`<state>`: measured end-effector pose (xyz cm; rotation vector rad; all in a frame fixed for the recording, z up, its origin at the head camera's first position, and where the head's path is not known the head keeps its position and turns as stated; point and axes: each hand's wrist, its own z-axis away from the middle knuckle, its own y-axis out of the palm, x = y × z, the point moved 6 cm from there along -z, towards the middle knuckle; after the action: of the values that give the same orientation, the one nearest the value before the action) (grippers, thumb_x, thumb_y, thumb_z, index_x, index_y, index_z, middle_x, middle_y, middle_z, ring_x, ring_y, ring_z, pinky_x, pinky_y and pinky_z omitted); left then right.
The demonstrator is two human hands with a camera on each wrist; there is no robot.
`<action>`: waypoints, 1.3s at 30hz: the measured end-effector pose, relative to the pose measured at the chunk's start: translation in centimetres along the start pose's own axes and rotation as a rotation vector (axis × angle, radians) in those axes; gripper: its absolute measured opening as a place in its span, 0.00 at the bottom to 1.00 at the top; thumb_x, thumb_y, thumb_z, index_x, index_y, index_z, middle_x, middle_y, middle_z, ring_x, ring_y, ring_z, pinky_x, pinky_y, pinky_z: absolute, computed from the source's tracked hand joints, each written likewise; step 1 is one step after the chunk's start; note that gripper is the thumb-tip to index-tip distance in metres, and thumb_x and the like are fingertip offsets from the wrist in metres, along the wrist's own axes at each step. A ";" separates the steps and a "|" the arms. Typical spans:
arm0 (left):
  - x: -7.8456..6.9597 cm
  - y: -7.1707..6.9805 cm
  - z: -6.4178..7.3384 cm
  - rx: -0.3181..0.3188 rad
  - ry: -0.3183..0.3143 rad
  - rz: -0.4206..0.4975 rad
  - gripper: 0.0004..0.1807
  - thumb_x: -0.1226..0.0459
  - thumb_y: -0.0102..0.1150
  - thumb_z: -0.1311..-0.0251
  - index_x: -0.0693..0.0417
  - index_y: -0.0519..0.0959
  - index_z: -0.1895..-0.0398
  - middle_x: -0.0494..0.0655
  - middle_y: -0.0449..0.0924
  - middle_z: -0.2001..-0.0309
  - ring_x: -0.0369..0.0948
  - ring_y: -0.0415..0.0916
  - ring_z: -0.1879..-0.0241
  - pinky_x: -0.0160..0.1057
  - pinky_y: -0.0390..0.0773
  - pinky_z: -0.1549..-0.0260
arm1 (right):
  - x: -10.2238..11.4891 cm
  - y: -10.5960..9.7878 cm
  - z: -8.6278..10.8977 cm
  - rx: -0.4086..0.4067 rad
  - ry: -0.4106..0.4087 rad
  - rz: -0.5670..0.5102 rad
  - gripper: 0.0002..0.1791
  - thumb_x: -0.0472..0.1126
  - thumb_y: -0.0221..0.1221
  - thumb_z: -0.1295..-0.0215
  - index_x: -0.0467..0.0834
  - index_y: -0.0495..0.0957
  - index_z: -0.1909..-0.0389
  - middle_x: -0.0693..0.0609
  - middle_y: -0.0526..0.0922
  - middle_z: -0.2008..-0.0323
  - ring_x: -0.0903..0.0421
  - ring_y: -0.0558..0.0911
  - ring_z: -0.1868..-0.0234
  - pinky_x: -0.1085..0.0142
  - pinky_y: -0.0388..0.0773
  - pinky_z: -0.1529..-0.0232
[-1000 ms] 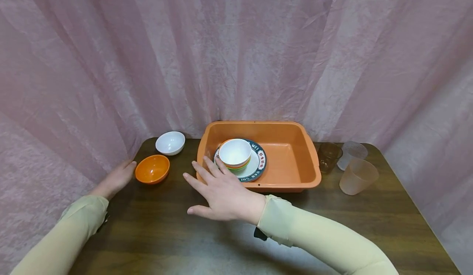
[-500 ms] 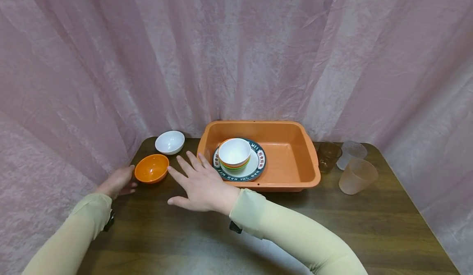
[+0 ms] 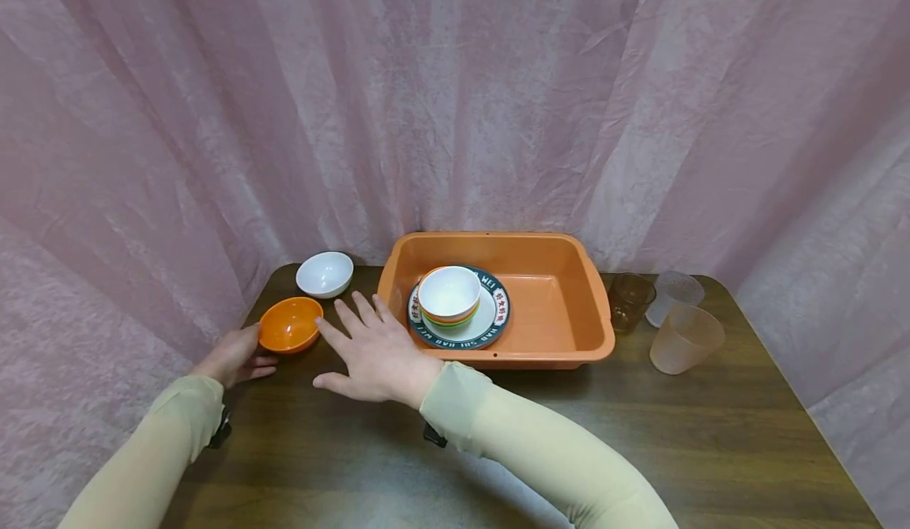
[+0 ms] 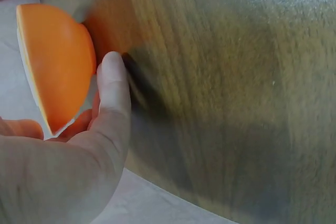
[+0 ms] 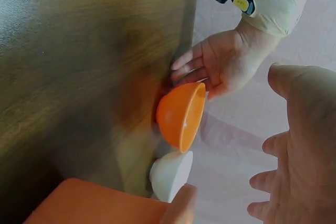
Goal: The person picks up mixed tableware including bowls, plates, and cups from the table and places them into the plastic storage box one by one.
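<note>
An orange bowl (image 3: 291, 325) sits upright at the left of the table. My left hand (image 3: 232, 358) is at its left side, the thumb (image 4: 113, 72) low beside the base and other fingers close to the rim in the left wrist view. In the right wrist view the same palm (image 5: 226, 61) faces the bowl with its fingers extended. My right hand (image 3: 384, 358) hovers on the other side, fingers spread, fingertips near the bowl's right rim. Behind the orange bowl stands a white bowl (image 3: 325, 275).
An orange basin (image 3: 554, 308) stands at the back middle. Inside it, a stack of bowls (image 3: 449, 292) rests on a dark-rimmed plate (image 3: 501, 308). To its right are a brown cup (image 3: 629, 302), a clear cup (image 3: 675, 292) and a tilted peach cup (image 3: 686, 341).
My right hand has moved left from in front of the basin toward the orange bowl. My left hand has shifted slightly right and nearer the front of the bowl, which stays in place.
</note>
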<state>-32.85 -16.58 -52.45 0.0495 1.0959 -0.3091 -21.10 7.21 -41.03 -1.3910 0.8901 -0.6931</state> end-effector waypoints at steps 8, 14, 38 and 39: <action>1.5 -0.6 -1.6 -0.035 -0.033 0.125 0.37 0.53 0.28 0.19 0.69 0.36 0.20 0.81 0.53 0.30 0.51 0.84 0.64 0.52 0.86 0.58 | -0.3 0.5 0.2 0.023 0.009 -0.032 0.47 0.79 0.36 0.31 0.63 0.45 0.17 0.51 0.46 0.18 0.45 0.41 0.19 0.50 0.37 0.22; 0.9 0.6 -0.5 -0.058 -0.063 0.169 0.37 0.52 0.23 0.18 0.65 0.30 0.20 0.79 0.41 0.24 0.50 0.85 0.65 0.53 0.81 0.50 | -0.5 0.7 0.4 0.029 0.009 -0.046 0.47 0.79 0.37 0.31 0.63 0.45 0.17 0.51 0.46 0.18 0.45 0.41 0.18 0.50 0.36 0.21; -0.3 0.2 0.3 -0.034 -0.033 0.215 0.36 0.51 0.23 0.18 0.60 0.30 0.18 0.73 0.40 0.24 0.40 0.80 0.64 0.56 0.75 0.45 | -1.1 1.2 0.6 0.030 0.015 -0.045 0.46 0.79 0.35 0.30 0.62 0.46 0.17 0.51 0.47 0.18 0.45 0.41 0.19 0.50 0.38 0.22; -0.4 0.1 0.4 -0.024 -0.022 0.217 0.36 0.51 0.23 0.18 0.60 0.30 0.18 0.73 0.40 0.24 0.40 0.80 0.63 0.56 0.75 0.45 | -1.1 1.2 0.6 0.028 0.015 -0.044 0.46 0.78 0.35 0.30 0.62 0.46 0.17 0.51 0.47 0.18 0.45 0.41 0.19 0.50 0.38 0.22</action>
<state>-32.68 -16.47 -51.95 0.1422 1.0616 -0.1018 -21.32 8.58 -42.11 -1.3852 0.8606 -0.7474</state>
